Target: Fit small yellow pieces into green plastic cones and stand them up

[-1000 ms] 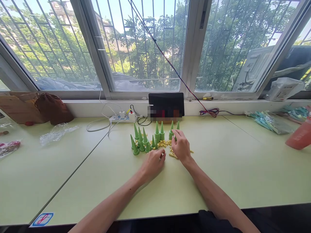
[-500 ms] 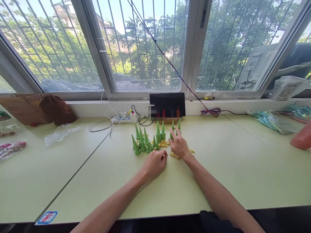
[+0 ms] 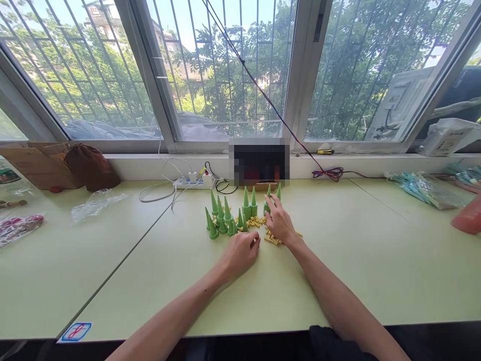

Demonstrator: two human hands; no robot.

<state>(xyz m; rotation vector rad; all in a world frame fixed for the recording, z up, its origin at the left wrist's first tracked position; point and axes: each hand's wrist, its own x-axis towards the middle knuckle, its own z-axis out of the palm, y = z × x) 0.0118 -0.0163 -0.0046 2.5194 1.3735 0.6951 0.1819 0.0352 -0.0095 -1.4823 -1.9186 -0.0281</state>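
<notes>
Green cone-topped blocks stand upright in a cluster; a left group [image 3: 220, 215] has several, and a middle pair [image 3: 250, 203] stands farther back. My right hand [image 3: 280, 220] reaches to another green pair [image 3: 278, 191] at the cluster's right end, fingers apart and partly hiding it; whether they touch I cannot tell. My left hand [image 3: 243, 248] rests on the table in front of the left group, its fingers curled together. What it holds, if anything, is hidden. Small yellow blocks [image 3: 256, 221] lie loose among the cones, and more [image 3: 273, 239] lie between my hands.
Behind the cones a dark screen [image 3: 261, 159], partly pixelated, leans near the window ledge. A power strip [image 3: 195, 183] with cables sits to its left. Clear plastic wrap [image 3: 92, 204] and a brown bag [image 3: 90, 168] lie left; plastic-bagged items [image 3: 421, 188] and a red object [image 3: 468, 218] lie right.
My right hand's fingers have drawn closer together beside the right green pair. My left hand has hardly moved; the whole view has shifted slightly.
</notes>
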